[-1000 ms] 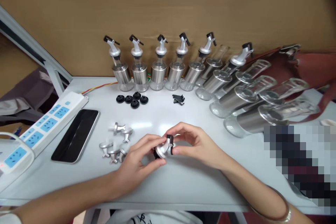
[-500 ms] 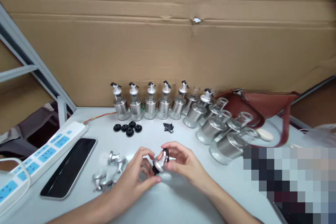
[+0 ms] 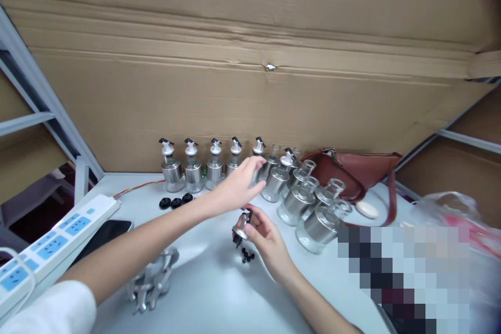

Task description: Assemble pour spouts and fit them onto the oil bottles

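Observation:
My right hand [image 3: 266, 237] pinches a silver pour spout [image 3: 239, 229] with a black lever and a black stopper end, tilted just above the table. Below it lies a little cluster of small black pieces [image 3: 248, 256]. My left hand [image 3: 242, 182] is stretched out over the table with thumb and fingers apart and nothing in it. It is nearest to a glass bottle with a steel band [image 3: 276, 182] topped by a spout, and partly hides the bottles behind. Loose silver spout bodies [image 3: 151, 282] lie at the lower left, partly behind my left forearm.
Several bottles with spouts [image 3: 172, 173] line the back, and open-necked bottles [image 3: 319, 227] stand at the right. Black stoppers [image 3: 176, 202] lie in front. A power strip [image 3: 55, 245] and phone [image 3: 111, 232] are left; a brown bag [image 3: 364, 167] is behind right.
My left hand has let go of the spout and moved up and forward toward the bottles. My right hand keeps the spout. The view has tilted up and shifted right.

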Action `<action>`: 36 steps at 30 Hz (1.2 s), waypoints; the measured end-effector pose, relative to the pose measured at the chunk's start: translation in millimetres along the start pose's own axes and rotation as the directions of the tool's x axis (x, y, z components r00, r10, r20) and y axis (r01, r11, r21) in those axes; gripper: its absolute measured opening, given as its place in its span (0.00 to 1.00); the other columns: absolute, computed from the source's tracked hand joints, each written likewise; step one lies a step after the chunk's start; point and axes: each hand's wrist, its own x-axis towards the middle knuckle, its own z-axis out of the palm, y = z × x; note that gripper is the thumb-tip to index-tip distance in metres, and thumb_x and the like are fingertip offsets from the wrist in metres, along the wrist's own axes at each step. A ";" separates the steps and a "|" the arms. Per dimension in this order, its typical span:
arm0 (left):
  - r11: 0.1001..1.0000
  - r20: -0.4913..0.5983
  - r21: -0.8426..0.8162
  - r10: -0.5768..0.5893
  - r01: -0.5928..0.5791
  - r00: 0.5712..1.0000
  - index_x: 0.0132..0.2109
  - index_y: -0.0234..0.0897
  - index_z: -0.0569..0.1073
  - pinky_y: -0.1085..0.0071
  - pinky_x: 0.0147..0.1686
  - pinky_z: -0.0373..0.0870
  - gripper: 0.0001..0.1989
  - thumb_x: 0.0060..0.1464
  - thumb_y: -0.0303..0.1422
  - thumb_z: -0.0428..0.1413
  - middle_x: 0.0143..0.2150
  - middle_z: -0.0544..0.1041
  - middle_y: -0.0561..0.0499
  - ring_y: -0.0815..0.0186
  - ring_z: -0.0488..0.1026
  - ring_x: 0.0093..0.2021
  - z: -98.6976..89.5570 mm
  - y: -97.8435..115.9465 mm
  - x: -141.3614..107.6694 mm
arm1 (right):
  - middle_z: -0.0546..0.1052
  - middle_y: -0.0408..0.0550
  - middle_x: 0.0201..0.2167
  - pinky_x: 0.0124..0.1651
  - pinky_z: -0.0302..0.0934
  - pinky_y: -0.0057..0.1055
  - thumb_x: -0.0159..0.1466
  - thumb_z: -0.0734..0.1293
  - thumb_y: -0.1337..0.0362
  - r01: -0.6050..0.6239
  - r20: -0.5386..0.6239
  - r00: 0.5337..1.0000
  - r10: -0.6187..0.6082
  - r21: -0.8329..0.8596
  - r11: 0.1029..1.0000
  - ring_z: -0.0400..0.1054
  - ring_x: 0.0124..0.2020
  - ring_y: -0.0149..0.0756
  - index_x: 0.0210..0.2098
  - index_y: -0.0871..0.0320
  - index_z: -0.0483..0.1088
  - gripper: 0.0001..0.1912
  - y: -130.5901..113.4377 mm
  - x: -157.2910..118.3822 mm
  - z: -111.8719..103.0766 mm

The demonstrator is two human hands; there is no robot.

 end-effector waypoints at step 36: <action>0.966 -0.412 0.257 0.104 0.007 0.905 0.51 0.10 0.59 0.58 0.37 0.65 0.34 0.52 0.30 0.19 0.47 0.65 0.43 0.49 0.67 0.55 -104.0 82.8 83.8 | 0.76 0.46 0.38 0.49 0.65 0.40 0.61 0.70 0.55 0.199 -0.036 0.979 -0.202 -0.072 0.977 0.71 0.46 0.40 0.51 0.49 0.63 0.21 -11.8 -14.5 5.5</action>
